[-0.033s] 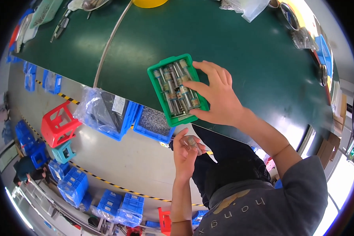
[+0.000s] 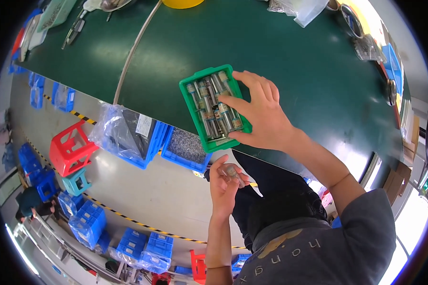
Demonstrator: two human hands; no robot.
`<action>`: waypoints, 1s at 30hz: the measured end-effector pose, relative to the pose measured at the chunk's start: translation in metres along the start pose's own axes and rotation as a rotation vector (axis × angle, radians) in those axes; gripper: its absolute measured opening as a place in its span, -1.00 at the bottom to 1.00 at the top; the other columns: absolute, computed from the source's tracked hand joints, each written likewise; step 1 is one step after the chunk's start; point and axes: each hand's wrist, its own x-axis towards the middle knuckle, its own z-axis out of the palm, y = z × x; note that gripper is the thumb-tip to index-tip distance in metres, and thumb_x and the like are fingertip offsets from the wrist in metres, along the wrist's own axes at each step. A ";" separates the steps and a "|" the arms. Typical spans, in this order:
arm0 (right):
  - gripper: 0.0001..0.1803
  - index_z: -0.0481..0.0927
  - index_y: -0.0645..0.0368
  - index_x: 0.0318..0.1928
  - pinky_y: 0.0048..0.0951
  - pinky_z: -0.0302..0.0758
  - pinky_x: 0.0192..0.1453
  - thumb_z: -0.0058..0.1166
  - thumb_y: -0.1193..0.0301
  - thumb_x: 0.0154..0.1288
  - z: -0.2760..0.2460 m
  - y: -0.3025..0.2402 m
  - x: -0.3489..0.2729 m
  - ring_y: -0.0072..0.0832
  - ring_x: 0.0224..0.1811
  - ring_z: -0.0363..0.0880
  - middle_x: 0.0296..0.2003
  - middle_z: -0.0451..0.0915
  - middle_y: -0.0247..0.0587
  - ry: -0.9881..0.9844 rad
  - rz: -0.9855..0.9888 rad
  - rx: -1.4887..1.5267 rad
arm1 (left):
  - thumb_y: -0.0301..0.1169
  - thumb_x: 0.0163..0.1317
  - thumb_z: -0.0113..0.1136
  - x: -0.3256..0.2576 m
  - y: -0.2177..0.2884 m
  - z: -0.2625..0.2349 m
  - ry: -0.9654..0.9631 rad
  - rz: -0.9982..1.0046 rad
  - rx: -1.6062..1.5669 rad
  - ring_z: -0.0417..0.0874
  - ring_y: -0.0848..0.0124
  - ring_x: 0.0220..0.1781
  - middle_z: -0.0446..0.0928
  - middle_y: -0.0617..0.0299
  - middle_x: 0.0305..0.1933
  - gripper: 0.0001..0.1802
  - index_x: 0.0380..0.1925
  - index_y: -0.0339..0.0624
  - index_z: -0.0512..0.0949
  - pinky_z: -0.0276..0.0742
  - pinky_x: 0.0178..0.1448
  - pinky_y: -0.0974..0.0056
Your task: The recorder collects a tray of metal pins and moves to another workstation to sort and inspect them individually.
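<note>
A green plastic tray [image 2: 189,102] lies at the near edge of the dark green table, filled with several clear glass vials [image 2: 206,104] with labelled ends. Over the tray's right side is my right hand [image 2: 266,111], open with its fingers spread. One finger reaches the far right corner, another extends over the vials, and a third meets the right rim near the closer end. Below the table edge, my left hand [image 2: 223,186] is closed around a small clear vial [image 2: 231,171]; part of it is hidden by the fingers.
A grey cable [image 2: 134,50] crosses the table left of the tray. Blue crates stand below the table edge, one holding small dark parts [image 2: 186,146], another covered with plastic film [image 2: 114,135]. A red stool [image 2: 71,145] stands on the floor. Metal dishes [image 2: 351,21] lie at the far right.
</note>
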 end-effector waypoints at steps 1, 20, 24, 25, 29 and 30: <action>-0.42 0.46 0.02 -0.13 -0.10 0.02 0.17 0.26 0.34 -0.34 -0.001 0.000 0.003 -0.14 0.18 0.05 0.08 0.14 -0.10 -0.022 -0.026 -0.044 | -0.52 0.00 0.03 0.000 -0.001 0.000 0.009 0.018 -0.012 0.51 0.36 -0.35 0.34 0.14 -0.27 -0.45 0.05 -0.17 0.15 0.55 -0.31 0.25; -0.34 0.38 0.14 0.00 -0.35 0.13 0.08 0.25 0.41 -0.25 -0.012 -0.003 -0.027 -0.37 -0.04 0.37 -0.09 0.42 -0.27 -0.179 -0.103 0.720 | -0.58 0.04 0.11 0.022 0.043 0.040 -0.059 0.112 -0.389 0.47 0.36 -0.16 0.38 0.04 -0.18 -0.72 -0.34 -0.19 0.20 0.44 -0.12 0.30; -0.39 0.41 0.12 -0.06 -0.27 0.11 0.08 0.23 0.39 -0.27 -0.015 -0.006 -0.025 -0.36 -0.04 0.35 -0.10 0.42 -0.27 -0.159 -0.184 0.537 | -0.62 -0.03 0.18 0.021 0.032 0.038 0.012 0.186 -0.264 0.42 0.50 -0.26 0.36 0.18 -0.25 -0.65 -0.36 -0.16 0.20 0.38 -0.17 0.41; -0.39 0.41 0.12 -0.06 -0.27 0.11 0.08 0.23 0.39 -0.27 -0.014 -0.007 -0.025 -0.36 -0.04 0.35 -0.10 0.42 -0.27 -0.159 -0.179 0.538 | -0.63 -0.05 0.19 0.021 0.032 0.040 0.043 0.166 -0.247 0.38 0.54 -0.29 0.33 0.23 -0.28 -0.63 -0.36 -0.15 0.20 0.35 -0.19 0.44; -0.40 0.42 0.12 -0.07 -0.25 0.11 0.08 0.21 0.36 -0.28 -0.013 -0.009 -0.024 -0.33 -0.04 0.35 -0.09 0.40 -0.24 -0.156 -0.201 0.362 | -0.62 -0.07 0.21 0.021 0.036 0.040 0.094 0.111 -0.229 0.33 0.60 -0.32 0.30 0.29 -0.30 -0.62 -0.32 -0.15 0.22 0.31 -0.23 0.49; -0.39 0.41 0.13 -0.06 -0.23 0.11 0.08 0.20 0.35 -0.29 -0.012 -0.009 -0.024 -0.33 -0.03 0.34 -0.09 0.39 -0.23 -0.157 -0.214 0.334 | -0.62 -0.07 0.21 0.021 0.036 0.040 0.097 0.110 -0.232 0.33 0.60 -0.32 0.30 0.29 -0.30 -0.62 -0.32 -0.15 0.22 0.31 -0.23 0.49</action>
